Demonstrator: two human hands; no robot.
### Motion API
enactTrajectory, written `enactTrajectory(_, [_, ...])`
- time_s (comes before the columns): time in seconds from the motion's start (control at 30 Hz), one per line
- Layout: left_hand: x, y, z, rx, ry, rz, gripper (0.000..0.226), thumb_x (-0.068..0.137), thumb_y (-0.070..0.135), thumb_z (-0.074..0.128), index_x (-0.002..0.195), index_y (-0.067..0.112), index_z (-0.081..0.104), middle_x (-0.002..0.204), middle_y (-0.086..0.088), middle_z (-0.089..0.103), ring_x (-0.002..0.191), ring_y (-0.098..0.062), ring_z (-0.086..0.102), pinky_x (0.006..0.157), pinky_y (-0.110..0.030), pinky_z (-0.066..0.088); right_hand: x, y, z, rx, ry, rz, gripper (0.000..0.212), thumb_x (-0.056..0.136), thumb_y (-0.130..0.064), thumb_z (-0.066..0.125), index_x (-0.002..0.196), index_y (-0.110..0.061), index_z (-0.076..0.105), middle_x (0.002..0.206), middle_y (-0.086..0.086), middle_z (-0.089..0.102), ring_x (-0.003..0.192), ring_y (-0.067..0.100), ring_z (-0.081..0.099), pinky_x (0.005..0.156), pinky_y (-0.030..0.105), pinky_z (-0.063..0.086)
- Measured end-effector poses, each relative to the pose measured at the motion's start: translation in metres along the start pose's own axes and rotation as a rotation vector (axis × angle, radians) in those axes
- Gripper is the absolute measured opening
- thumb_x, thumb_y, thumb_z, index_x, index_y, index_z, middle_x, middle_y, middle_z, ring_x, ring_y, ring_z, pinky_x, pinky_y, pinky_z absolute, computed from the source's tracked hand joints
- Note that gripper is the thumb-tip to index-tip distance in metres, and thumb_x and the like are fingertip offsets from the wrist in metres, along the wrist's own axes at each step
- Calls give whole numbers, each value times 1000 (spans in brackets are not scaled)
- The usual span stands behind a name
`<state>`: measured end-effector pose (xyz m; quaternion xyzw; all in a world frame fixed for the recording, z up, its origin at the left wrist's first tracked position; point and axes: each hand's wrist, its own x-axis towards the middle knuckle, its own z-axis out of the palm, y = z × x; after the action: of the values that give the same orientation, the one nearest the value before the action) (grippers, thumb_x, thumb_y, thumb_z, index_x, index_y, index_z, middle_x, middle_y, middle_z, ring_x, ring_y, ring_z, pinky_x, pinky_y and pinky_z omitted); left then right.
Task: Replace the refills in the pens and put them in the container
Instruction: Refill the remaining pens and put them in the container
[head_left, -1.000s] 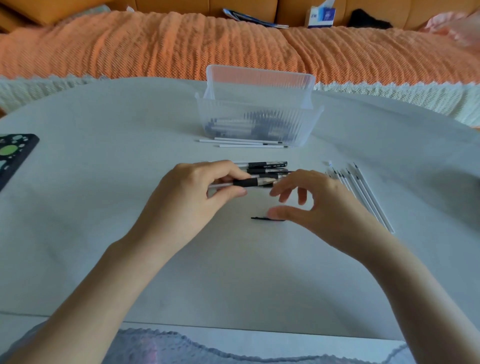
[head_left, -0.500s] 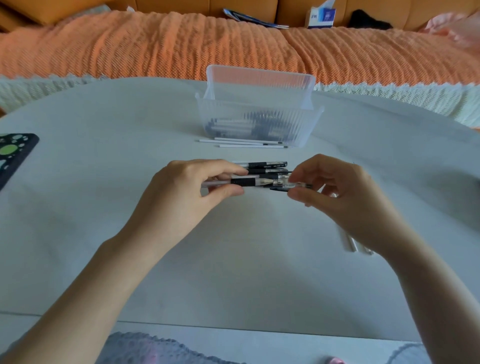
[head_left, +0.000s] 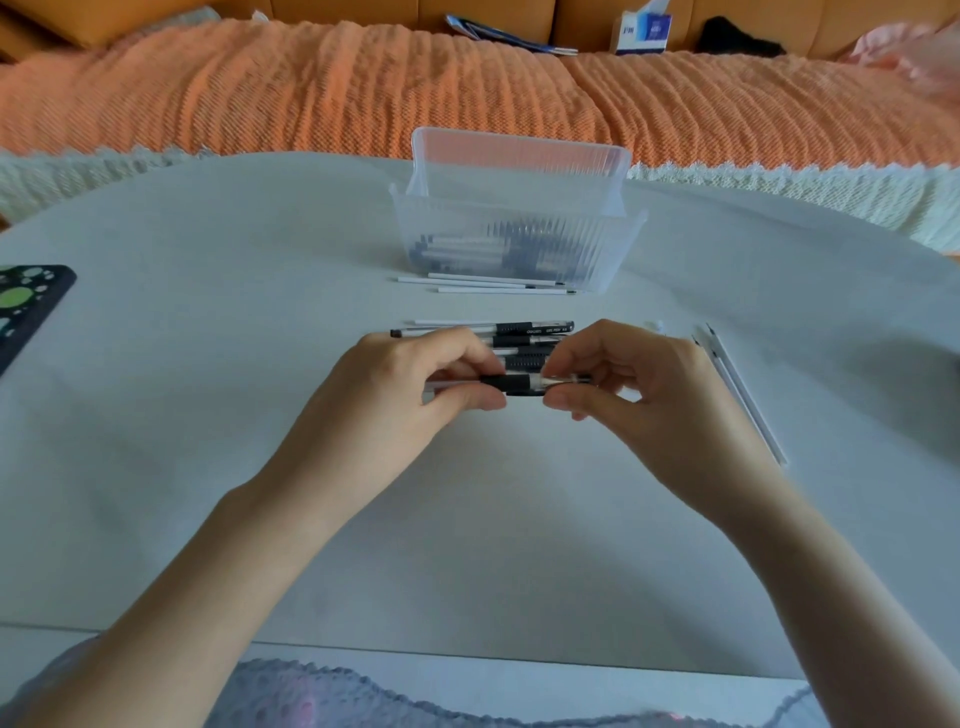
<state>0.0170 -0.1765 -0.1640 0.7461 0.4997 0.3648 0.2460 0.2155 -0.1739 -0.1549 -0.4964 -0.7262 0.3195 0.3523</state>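
Observation:
My left hand (head_left: 400, 395) grips the barrel of a clear pen (head_left: 511, 383) with a black grip, held level above the white table (head_left: 208, 415). My right hand (head_left: 623, 384) pinches the pen's tip end, where a clear cap covers the point. Behind my fingers a few more pens (head_left: 519, 332) lie side by side. A clear ribbed container (head_left: 519, 228) farther back holds several pens. Loose white refills (head_left: 493, 285) lie in front of it, and more refills (head_left: 743, 395) lie to the right of my right hand.
A black tablet with green dots (head_left: 26, 306) lies at the table's left edge. Behind the table runs an orange blanket (head_left: 363, 88) on a sofa, with a tissue box (head_left: 641, 34) and papers (head_left: 506, 36) on top.
My right hand picked the cap up off the table, brought it to the pen's tip and now pinches it there. My left hand kept holding the pen in place.

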Motion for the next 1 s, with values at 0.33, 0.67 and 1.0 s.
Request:
enactTrajectory(0.33, [-1,-1,3,17,27,5,14,70,30,67,82,22,69,74,19,70,74,6,65,77,-23,48,-1,3,9,3,65,-19,16,75,-6,74,78,-19,65,71,-11,65,59,10,59,63,30,50])
enactTrajectory(0.67, [3,-5,-2,135,79,-10,12,76,37,70,86,32,64,75,15,66,76,-4,63,73,-34,50,7,19,3,-288,55,-66,28,74,-20,76,100,-23,66,89,-15,58,80,0,45,73,7,35])
enactTrajectory(1.0, [7,-11,-12,144,144,-25,8,83,23,69,91,25,66,79,21,64,81,5,60,72,-11,43,9,32,13,-670,111,-176,23,78,-12,73,101,-9,68,95,7,60,89,28,54,76,31,40])
